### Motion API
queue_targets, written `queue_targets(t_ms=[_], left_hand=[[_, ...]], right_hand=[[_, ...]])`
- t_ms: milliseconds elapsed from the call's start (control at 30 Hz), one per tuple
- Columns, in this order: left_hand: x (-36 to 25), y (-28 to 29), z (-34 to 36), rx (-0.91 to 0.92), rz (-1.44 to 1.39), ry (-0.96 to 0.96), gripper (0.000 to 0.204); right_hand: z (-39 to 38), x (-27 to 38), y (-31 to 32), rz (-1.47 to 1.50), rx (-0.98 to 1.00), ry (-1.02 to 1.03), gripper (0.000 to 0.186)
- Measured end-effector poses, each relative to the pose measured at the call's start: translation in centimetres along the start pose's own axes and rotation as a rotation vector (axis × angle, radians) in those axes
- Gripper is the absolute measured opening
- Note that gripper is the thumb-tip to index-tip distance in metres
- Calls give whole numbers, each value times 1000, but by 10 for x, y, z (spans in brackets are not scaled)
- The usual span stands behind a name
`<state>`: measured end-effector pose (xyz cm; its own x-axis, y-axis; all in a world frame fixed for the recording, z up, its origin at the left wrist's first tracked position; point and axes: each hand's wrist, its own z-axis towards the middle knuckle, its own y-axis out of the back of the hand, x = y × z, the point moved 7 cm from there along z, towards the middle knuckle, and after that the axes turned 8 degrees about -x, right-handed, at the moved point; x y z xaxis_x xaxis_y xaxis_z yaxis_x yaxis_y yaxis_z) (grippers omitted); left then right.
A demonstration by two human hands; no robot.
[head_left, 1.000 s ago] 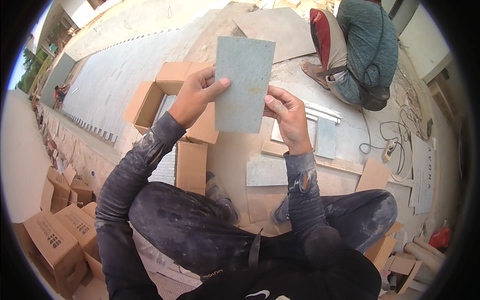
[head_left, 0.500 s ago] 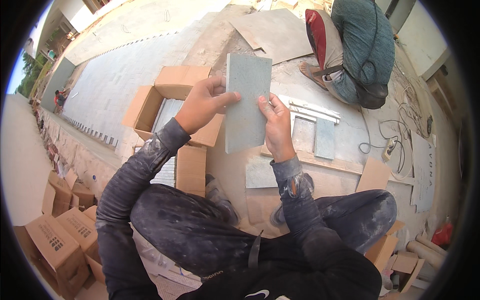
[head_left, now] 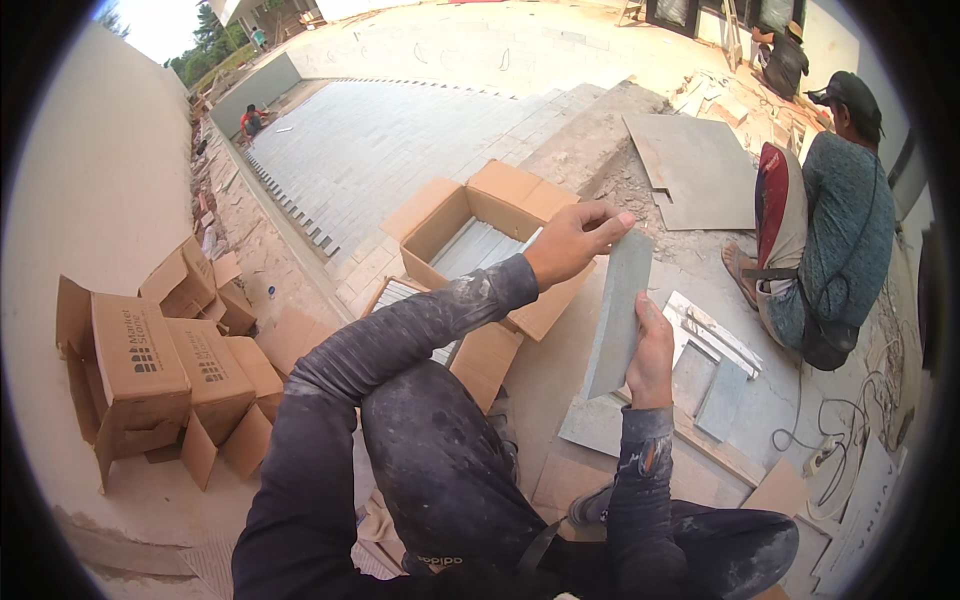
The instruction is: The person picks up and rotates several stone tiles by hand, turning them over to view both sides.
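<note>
A long grey-green stone tile is held up in front of me, tilted so that its long side edge shows. My right hand grips it along the right side, thumb against the face. At its upper end is my left hand, fingers bent together and thumb at the top corner. Beyond my left wrist stands an open cardboard box packed with similar tiles. Another tile lies on the ground to the right, beside a white metal frame.
A co-worker crouches at the right near a grey board. Several opened cartons stand at the left. A cable with a power socket lies at the lower right. Paved ground stretches away at the far left.
The view has swung left and up, bringing the cartons and farther people into sight. The tile has turned from face-on to edge-on, and my left hand has shifted to its top end.
</note>
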<state>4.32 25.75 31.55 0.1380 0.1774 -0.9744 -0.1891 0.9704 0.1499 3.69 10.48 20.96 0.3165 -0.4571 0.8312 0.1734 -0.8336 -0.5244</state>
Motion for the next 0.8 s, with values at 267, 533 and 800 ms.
queue_targets(t_ms=[267, 533, 800], left_hand=[[19, -14, 1, 131, 230, -33, 43], [18, -3, 2, 113, 286, -41, 36], [21, 3, 5, 100, 326, -115, 36]], right_hand=[[-35, -46, -37, 872, 656, -567, 75], [-41, -32, -56, 954, 904, -565, 95], [-43, -26, -55, 901, 956, -546, 95]])
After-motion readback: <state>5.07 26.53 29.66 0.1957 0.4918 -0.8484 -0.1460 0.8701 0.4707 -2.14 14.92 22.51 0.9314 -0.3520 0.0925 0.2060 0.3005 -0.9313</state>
